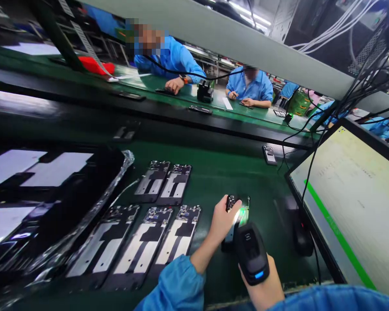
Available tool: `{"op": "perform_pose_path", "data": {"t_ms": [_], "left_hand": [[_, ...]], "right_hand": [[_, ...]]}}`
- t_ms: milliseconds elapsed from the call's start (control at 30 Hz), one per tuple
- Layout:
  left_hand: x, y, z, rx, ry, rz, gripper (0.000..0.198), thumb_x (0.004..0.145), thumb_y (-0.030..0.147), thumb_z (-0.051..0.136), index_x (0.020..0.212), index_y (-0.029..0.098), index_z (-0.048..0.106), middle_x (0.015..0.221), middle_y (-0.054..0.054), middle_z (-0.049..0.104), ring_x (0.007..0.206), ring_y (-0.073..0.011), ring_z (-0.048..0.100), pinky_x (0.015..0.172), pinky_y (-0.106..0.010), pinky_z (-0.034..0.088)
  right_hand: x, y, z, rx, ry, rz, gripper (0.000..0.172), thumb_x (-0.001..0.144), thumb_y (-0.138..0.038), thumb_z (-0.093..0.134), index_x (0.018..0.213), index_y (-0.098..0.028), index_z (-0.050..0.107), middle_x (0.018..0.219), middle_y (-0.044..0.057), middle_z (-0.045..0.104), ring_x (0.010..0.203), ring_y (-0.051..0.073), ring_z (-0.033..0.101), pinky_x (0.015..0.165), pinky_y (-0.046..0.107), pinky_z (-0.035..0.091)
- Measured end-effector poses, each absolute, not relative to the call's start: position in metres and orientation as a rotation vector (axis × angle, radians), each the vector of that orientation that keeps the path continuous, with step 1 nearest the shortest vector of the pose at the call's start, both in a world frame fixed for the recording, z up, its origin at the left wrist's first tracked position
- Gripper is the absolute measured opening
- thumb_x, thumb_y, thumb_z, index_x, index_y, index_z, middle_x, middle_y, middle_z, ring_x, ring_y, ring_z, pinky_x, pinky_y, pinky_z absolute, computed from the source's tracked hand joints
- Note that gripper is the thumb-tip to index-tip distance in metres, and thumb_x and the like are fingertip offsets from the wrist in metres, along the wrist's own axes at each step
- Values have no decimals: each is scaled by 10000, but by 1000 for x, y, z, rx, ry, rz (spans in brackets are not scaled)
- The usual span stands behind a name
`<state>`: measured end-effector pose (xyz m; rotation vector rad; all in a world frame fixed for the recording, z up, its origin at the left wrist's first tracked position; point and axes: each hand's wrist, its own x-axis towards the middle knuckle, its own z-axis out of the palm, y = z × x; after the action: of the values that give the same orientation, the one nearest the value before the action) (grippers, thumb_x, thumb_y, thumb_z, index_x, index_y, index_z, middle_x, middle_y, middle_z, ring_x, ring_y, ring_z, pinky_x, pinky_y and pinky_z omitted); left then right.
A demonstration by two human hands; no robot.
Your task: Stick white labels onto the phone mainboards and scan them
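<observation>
My left hand (pixel 222 222) grips an opened phone (pixel 245 202) by its upper left side, thumb lying over the exposed circuit board. In my right hand (pixel 266 287) is a black barcode scanner (pixel 251 248), held just over the phone's lower half and hiding part of it. Bright green and white light falls on the phone ahead of the scanner. To the left of my hands, several similar opened phones lie in two rows, among them a near one (pixel 178 237) and a far one (pixel 176 185).
A tilted monitor (pixel 353 194) stands at the right, with a black mouse (pixel 301 242) beside it. At the left is a black tray (pixel 115 181) edged in crinkled clear film, holding pale panels. Cables hang near the monitor. Two co-workers in blue sit across a dark rail (pixel 168 114).
</observation>
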<state>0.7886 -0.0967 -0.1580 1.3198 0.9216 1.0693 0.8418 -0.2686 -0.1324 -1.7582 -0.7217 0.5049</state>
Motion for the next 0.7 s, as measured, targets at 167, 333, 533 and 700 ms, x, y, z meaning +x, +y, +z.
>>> {"op": "perform_pose_path", "data": {"t_ms": [167,333,533,700], "left_hand": [[789,-98,-160,1350,927,1079,293,816,417,622,723,175,485,643,55,461,614,-111,433,574,-218,325],[789,-97,-161,1354,930,1102,307,841,453,603,752,178,498,670,37,499,646,-127,459,605,-223,349],[787,-105,-156,1318,892,1184,394,954,487,372,690,202,436,653,25,456,634,-138,437,603,-241,344],[785,-109,-149,1310,1002,1093,343,942,446,376,726,202,482,643,10,521,627,-154,474,581,-249,342]], "right_hand": [[831,-248,-114,-1747,-751,556,236,610,-427,608,684,-233,719,616,6,689,645,277,624,601,347,503],[833,-257,-129,-1856,-644,464,279,589,-500,667,681,-237,678,641,20,684,671,307,636,641,387,519],[829,-248,-106,-1680,-904,632,223,694,-418,647,838,-259,707,768,-10,737,761,285,690,666,333,552],[830,-232,-88,-1656,-1085,726,200,771,-354,658,918,-225,698,857,0,749,818,256,695,719,282,556]]}}
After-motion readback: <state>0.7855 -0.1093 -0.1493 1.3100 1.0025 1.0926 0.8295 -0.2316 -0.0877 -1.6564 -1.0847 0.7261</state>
